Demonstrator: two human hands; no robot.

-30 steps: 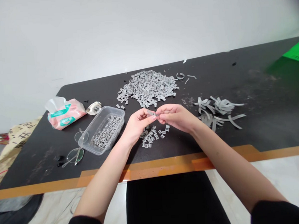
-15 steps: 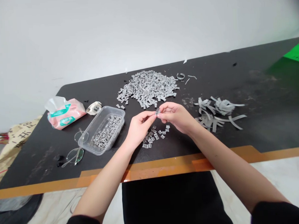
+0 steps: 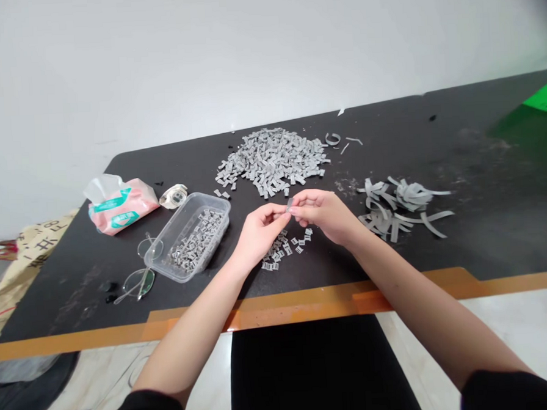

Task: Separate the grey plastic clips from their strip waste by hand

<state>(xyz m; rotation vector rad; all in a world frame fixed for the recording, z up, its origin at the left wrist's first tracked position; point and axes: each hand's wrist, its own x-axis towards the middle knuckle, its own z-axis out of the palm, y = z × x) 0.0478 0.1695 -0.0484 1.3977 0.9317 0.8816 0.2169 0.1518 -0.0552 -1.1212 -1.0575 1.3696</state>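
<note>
Fingertip to fingertip above the table, my left hand (image 3: 260, 233) and my right hand (image 3: 322, 213) pinch one small grey piece (image 3: 290, 205) between them. It looks like a short bit of strap; whether a buckle is on it is too small to tell, and the fingers hide most of it. Below my hands lie loose small grey slider buckles (image 3: 287, 249), partly covered by my left hand. Just beyond my fingers spreads a large heap of short folded grey strap pieces (image 3: 275, 159).
Left of my hands, a clear plastic tub (image 3: 225, 218) holds many small grey buckles. Near it are eyeglasses (image 3: 140, 284), a white watch (image 3: 174, 197) and a tissue pack (image 3: 122, 205). Long grey straps (image 3: 410, 195) lie to the right. Orange tape (image 3: 301, 306) lines the table's front edge.
My fingers have shifted slightly around the small grey piece, with the left fingers curling more. The whole view has moved a little; nothing else on the table has visibly changed.
</note>
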